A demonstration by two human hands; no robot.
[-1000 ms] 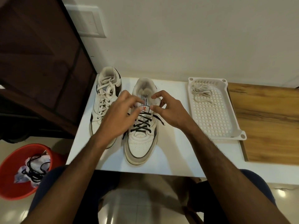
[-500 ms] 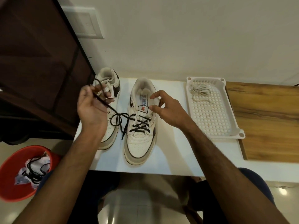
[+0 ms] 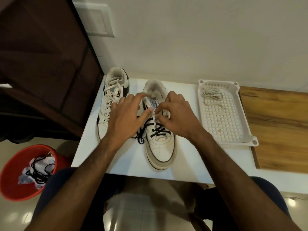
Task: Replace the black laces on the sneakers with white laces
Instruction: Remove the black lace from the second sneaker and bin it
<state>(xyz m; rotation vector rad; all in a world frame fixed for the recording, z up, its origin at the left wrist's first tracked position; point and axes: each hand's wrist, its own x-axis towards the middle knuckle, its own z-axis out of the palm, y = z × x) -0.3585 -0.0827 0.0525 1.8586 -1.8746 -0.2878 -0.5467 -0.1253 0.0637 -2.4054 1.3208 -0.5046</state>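
Head view puts us over the right sneaker (image 3: 160,130) at the centre of the white bench (image 3: 93,147), its black lace (image 3: 155,129) threaded only through the lower eyelets, with a loose end trailing off at 9 o'clock. Our right hand (image 3: 176,115) pinches the lace near the tongue, fingers curled in a tight grip. Our left hand (image 3: 126,117) hovers with fingers spread; we judge it released, holding nothing. The left sneaker (image 3: 113,100), at 10 o'clock, already wears white laces. The spare white lace (image 3: 211,95) waits in the perforated tray (image 3: 223,124) at 2 o'clock. The red bin (image 3: 20,174) at 8 o'clock holds a discarded black lace.

Risks, as we judge them: a sharp tug with no hand bracing could drag the sneaker toward the bench edge. The loose end could knot and jam in an eyelet.
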